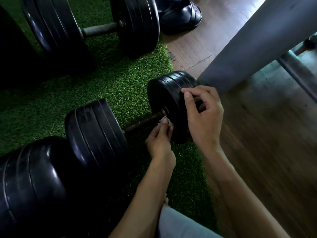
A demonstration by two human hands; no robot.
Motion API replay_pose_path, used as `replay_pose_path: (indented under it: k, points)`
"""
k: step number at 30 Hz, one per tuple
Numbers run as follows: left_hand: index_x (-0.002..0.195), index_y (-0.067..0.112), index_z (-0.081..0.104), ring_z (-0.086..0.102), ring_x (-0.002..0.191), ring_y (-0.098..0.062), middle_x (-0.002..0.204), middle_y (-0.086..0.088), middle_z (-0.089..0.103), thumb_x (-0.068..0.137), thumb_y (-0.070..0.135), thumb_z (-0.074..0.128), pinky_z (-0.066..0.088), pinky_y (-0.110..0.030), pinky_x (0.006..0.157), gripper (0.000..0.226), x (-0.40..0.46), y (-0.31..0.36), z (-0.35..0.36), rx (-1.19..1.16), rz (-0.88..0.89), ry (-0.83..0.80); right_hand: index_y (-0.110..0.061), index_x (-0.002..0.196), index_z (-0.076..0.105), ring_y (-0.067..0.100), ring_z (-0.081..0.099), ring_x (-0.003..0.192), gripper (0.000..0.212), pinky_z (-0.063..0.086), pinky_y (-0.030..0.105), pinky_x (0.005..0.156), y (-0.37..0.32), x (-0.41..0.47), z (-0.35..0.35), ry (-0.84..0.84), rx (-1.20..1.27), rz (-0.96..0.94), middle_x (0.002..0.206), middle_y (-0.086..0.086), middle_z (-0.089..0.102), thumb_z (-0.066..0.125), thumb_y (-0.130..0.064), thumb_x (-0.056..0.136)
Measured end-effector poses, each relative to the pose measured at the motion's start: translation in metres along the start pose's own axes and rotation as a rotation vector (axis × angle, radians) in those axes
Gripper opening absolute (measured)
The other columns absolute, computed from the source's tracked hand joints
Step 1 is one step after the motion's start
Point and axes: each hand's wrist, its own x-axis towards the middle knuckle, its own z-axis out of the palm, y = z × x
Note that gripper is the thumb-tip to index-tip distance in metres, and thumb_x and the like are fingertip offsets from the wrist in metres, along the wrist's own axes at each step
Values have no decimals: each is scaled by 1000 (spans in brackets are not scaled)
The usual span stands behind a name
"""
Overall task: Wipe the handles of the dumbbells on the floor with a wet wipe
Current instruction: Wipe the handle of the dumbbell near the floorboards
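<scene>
A black dumbbell [96, 127] lies on green artificial turf, its dark metal handle [144, 121] running between two stacks of plates. My left hand [159, 140] pinches a small crumpled wet wipe [165, 120] against the handle's right end, close to the right plate stack [169, 98]. My right hand [204, 115] rests on the rim of that plate stack, thumb on the top edge and fingers curled over its outer face. A second dumbbell [92, 26] with a grey handle [100, 29] lies at the top.
The end of a third large black dumbbell [34, 182] fills the lower left. A black shoe [180, 16] stands on the wooden floor at the top. A grey post [253, 40] slants down beside the right plates. The turf [120, 79] ends at the wood floor [265, 143].
</scene>
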Motion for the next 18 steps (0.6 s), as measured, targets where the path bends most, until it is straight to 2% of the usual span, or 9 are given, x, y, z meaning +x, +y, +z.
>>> replay_pose_path:
  k: [5, 7, 10, 12, 13, 15, 16, 18]
  points:
    - [77, 8, 70, 68, 63, -4, 71, -1, 69, 91, 2, 68, 55, -12, 62, 15, -3, 0, 5, 86, 58, 31, -16, 99, 78, 9, 64, 93, 13, 46, 12, 80, -1, 2, -6, -17, 23, 7, 103, -2, 67, 65, -17, 95]
    - [76, 8, 70, 67, 65, -5, 68, 1, 69, 92, 3, 68, 55, -13, 65, 17, -4, 3, 4, 157, 108, -6, -16, 99, 78, 9, 64, 93, 13, 45, 11, 80, -2, 1, -3, 0, 28, 8, 103, -2, 66, 65, -16, 95]
    - [86, 5, 72, 68, 70, -3, 71, 5, 72, 94, 8, 66, 57, -17, 74, 11, -9, 14, 0, 281, 213, -116, -16, 99, 78, 10, 63, 92, 13, 44, 11, 80, -2, 0, 1, 21, 36, 23, 103, -3, 65, 65, -16, 95]
    - [94, 4, 75, 69, 80, -7, 85, 2, 74, 95, 13, 67, 57, -22, 79, 12, -9, 23, -5, 471, 438, -170, -15, 100, 78, 9, 63, 94, 14, 44, 10, 81, -2, 0, -1, 19, 38, 27, 103, -3, 66, 65, -16, 95]
    - [99, 7, 76, 67, 86, -9, 93, 1, 72, 94, 15, 68, 56, -20, 81, 12, -8, 29, -6, 651, 607, -161, -15, 100, 78, 8, 63, 94, 14, 44, 10, 82, -2, 1, -2, 13, 36, 24, 103, -3, 66, 65, -16, 95]
    - [113, 12, 72, 53, 97, -8, 103, 4, 63, 94, 15, 68, 44, -5, 82, 20, -5, 39, -6, 993, 910, -90, -15, 99, 78, 6, 63, 95, 13, 43, 10, 83, -1, 2, -5, 1, 30, 18, 103, -3, 68, 65, -16, 95]
    - [118, 13, 70, 41, 99, -3, 106, 4, 58, 94, 16, 66, 36, 0, 83, 24, -1, 41, -4, 1081, 965, -67, -15, 99, 78, 6, 63, 95, 13, 43, 10, 84, -1, 3, -7, -5, 28, 19, 103, -3, 68, 65, -16, 95]
    - [119, 12, 69, 28, 97, 0, 112, -3, 57, 97, 19, 63, 28, 0, 83, 24, 10, 45, 4, 1163, 921, -56, -15, 99, 78, 6, 63, 97, 13, 44, 12, 85, 0, 2, -7, -10, 33, 21, 104, -2, 68, 65, -15, 95]
